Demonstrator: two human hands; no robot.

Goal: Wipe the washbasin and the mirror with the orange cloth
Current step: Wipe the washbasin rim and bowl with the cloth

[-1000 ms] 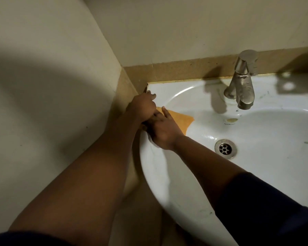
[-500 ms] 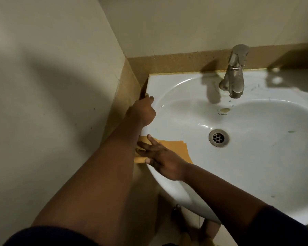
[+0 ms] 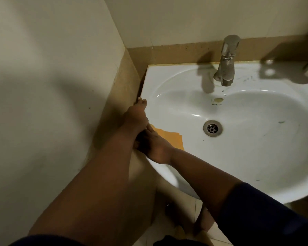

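Observation:
The white washbasin [image 3: 167, 73] fills the right half of the view, set into a wall corner. The orange cloth [image 3: 172, 139] lies flat on the basin's left inner slope near the rim. My right hand [image 3: 156, 148] presses down on the cloth's left part, its fingertips tucked under my left wrist. My left hand [image 3: 136, 115] rests on the basin's left rim just behind the cloth, fingers curled over the edge by the wall. No mirror is in view.
A steel tap [image 3: 227, 63] stands at the back of the basin, above the drain [image 3: 212, 128]. Dark smudges mark the bowl's right side [image 3: 281, 122]. A cream wall [image 3: 52, 86] with a tan tile band closes in on the left. Floor tiles [image 3: 219, 231] show below.
My right hand has slid the orange cloth along the left side of the basin from the back corner toward the front. My left hand stayed on the left rim.

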